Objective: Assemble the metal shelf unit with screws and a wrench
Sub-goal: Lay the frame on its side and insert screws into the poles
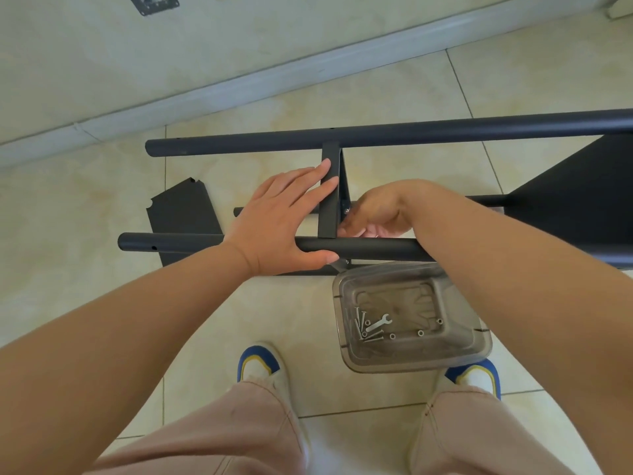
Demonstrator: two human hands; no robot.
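Observation:
The dark metal shelf frame lies on the tiled floor, with a far tube (394, 133) and a near tube (370, 247) joined by a flat crossbar (329, 200). My left hand (284, 217) presses flat on the crossbar, its thumb along the near tube. My right hand (373, 214) reaches behind the crossbar with curled fingers at a small screw (346, 210); what the fingers hold is hidden. A small silver wrench (378, 323) lies in a clear plastic tray (476, 344) with several screws (359, 325) and nuts.
A dark shelf panel (181, 214) lies on the floor at left under the near tube. Another dark panel (579, 200) stands fixed at the frame's right. My two shoes (260, 365) flank the tray. A wall skirting (239, 87) runs behind.

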